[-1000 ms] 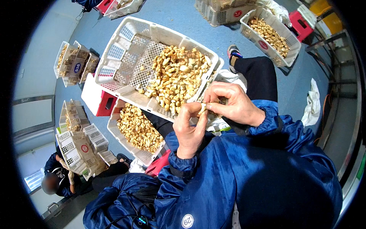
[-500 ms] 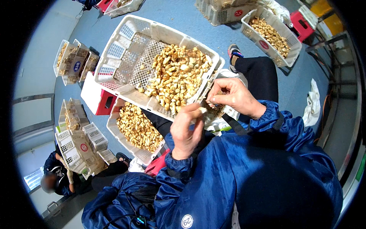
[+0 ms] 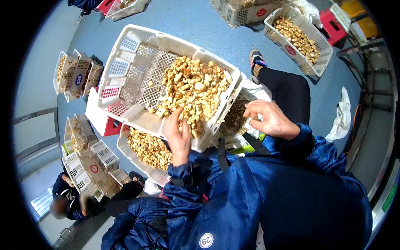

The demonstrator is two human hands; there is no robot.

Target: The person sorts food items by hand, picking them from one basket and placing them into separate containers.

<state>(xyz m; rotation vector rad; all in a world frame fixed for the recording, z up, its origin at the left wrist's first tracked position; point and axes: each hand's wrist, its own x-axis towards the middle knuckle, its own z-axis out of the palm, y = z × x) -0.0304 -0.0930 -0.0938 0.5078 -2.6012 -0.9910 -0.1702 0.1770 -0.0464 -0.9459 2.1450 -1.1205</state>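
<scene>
A large white plastic basket [image 3: 141, 116] stands tilted in front of me, with a heap of small tan and cream mushrooms [image 3: 196, 89] on its right side. My left hand [image 3: 178, 137] reaches over the basket's near wall, fingers apart at the heap's lower edge; no mushroom shows clearly in it. To the right of the basket, my right hand [image 3: 273, 120] hovers with curled fingers, and whatever it may hold is hidden. Beneath it lies an open white bag [image 3: 256, 89] containing dark brown scraps [image 3: 236, 116].
Another basket of mushrooms [image 3: 150, 148] sits below left, partly under the large one. A red and white stool [image 3: 112, 126] is beside it. Stacked baskets [image 3: 79, 77] stand at left, near a seated person [image 3: 68, 196]. A filled basket [image 3: 329, 54] is far right.
My left hand has moved left from beside my right hand to the mushroom heap, and the pale piece in its fingers no longer shows. My right hand has shifted right, away from the basket.
</scene>
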